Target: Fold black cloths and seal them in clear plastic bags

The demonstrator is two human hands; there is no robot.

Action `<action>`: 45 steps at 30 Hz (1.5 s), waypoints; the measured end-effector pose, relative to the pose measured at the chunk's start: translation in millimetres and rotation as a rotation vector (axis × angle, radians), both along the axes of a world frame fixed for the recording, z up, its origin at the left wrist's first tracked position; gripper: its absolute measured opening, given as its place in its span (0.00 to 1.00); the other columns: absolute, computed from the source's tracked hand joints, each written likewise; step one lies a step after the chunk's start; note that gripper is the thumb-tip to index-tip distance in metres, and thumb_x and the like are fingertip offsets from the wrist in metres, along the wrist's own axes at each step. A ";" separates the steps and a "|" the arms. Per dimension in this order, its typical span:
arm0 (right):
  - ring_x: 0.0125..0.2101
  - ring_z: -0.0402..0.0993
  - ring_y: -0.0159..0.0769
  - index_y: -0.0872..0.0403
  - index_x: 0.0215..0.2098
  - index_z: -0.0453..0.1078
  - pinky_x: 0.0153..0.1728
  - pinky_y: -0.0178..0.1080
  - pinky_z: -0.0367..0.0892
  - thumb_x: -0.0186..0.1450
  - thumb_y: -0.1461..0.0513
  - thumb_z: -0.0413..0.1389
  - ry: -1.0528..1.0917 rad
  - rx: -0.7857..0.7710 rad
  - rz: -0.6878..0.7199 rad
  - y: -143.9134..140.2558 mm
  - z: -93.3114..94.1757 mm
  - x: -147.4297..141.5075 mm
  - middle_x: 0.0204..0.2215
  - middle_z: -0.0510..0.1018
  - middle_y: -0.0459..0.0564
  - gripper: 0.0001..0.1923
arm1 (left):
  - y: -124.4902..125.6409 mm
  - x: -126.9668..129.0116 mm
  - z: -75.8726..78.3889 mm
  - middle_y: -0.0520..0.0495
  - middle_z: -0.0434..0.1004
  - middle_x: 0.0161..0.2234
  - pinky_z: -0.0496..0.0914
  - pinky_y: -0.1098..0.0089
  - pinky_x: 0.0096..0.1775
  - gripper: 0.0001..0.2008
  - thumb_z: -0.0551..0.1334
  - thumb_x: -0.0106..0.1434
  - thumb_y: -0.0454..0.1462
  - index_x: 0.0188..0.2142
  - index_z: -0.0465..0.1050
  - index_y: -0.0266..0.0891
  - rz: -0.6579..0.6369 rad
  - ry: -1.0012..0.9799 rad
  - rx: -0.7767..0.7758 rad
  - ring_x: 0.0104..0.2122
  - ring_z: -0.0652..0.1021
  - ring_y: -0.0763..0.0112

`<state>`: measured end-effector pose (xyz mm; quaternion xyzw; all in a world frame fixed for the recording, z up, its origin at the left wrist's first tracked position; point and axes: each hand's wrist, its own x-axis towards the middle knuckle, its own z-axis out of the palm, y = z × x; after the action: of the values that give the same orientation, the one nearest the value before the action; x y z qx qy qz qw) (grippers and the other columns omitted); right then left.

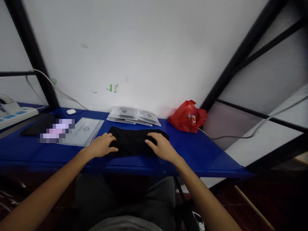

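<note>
— How do the hands sit?
— Left hand (102,146) and right hand (161,147) lie open, palms flat on the cloth (134,140) near the counter's (207,154) front edge.
— Advice?
— Press evenly, I'd say — smooth outward from the middle, clear of the packets (133,116) behind.

The cloth (134,141) under my hands is plain black with no pattern I can make out, and it lies on a bright, solid blue counter (204,154) in front of a white wall (154,48) flecked with a few small green marks (113,87). Near the wall sits a red plastic bag (184,117) holding something printed in yellow and red, beside a stack of clear packets (133,115) showing white paper with small dark round logos. To my left are a white earbud case (71,111), a black tablet (38,125), a white power strip (14,114) with light blue switches, and black metal bars (31,54).
</note>
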<state>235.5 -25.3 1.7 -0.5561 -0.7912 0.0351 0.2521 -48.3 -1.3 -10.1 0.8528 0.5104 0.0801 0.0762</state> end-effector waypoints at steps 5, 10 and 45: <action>0.46 0.71 0.45 0.54 0.41 0.73 0.46 0.42 0.64 0.59 0.57 0.59 -0.270 -0.210 0.030 40.1 -3.8 -15.0 0.44 0.76 0.55 0.14 | 16.9 5.3 2.0 0.43 0.75 0.40 0.68 0.65 0.36 0.17 0.62 0.55 0.47 0.42 0.72 0.42 0.082 0.034 0.012 0.41 0.75 0.56; 0.37 0.73 0.39 0.53 0.34 0.73 0.38 0.37 0.65 0.57 0.65 0.57 -0.195 -0.148 0.008 73.6 5.6 -16.4 0.36 0.79 0.49 0.05 | 41.0 14.9 8.5 0.41 0.76 0.41 0.67 0.63 0.39 0.11 0.59 0.58 0.39 0.41 0.71 0.40 0.117 0.035 0.127 0.42 0.76 0.55; 0.65 0.42 0.42 0.57 0.63 0.53 0.62 0.49 0.41 0.69 0.53 0.41 -0.147 -0.208 -0.206 60.8 -54.0 41.2 0.64 0.51 0.56 0.27 | 54.2 24.4 -45.3 0.39 0.57 0.62 0.51 0.58 0.60 0.29 0.47 0.64 0.50 0.58 0.62 0.36 0.086 -0.171 0.072 0.62 0.57 0.58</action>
<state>276.7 35.6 -52.3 -0.6585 -0.7383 0.0498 0.1370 -23.9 52.9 -55.5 0.8224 0.5349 0.1740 0.0852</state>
